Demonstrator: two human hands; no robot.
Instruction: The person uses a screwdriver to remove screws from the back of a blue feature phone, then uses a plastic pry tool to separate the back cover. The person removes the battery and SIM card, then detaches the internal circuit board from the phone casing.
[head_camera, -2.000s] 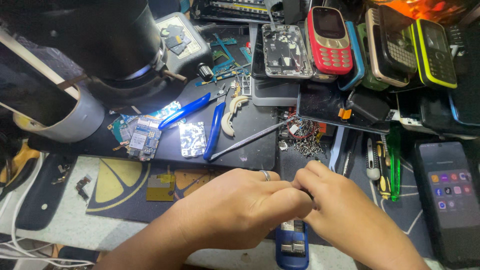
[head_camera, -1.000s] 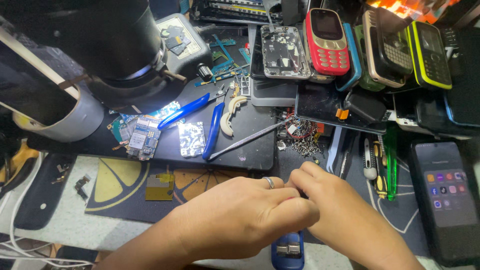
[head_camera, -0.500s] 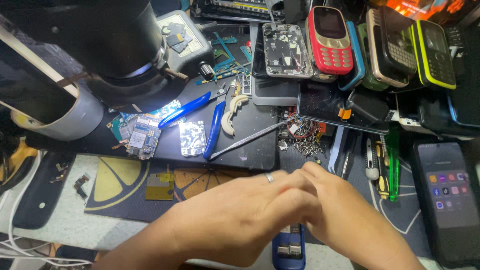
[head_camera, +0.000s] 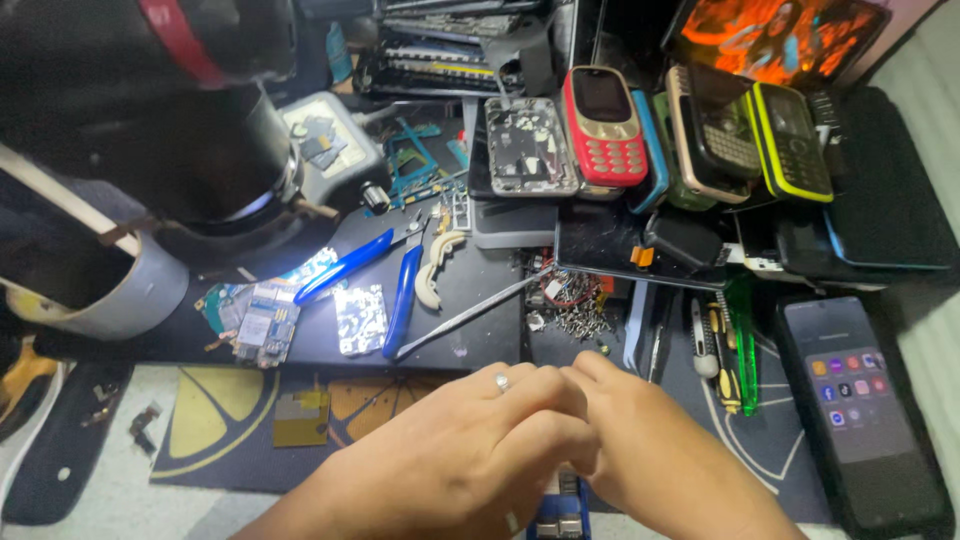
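My left hand (head_camera: 465, 465), a ring on one finger, and my right hand (head_camera: 655, 455) meet at the fingertips low in the middle of the head view. Both are curled over something small that stays hidden between the fingers. Just below them a blue clamp-like holder (head_camera: 560, 515) pokes out at the bottom edge. Blue-handled cutters (head_camera: 385, 275) and metal tweezers (head_camera: 465, 315) lie on the dark mat (head_camera: 300, 355) beyond my hands, next to a small circuit board (head_camera: 262, 325) and a shiny metal shield (head_camera: 360, 318).
A microscope head (head_camera: 170, 120) looms at upper left. Several keypad phones, among them a red one (head_camera: 605, 125), are stacked at the back. A lit smartphone (head_camera: 850, 395) lies at right. Loose screws (head_camera: 575, 315) and a green tool (head_camera: 742, 345) sit mid-right.
My hands stayed pressed together with small finger shifts, my left fingers closing further over my right. The view has shifted slightly.
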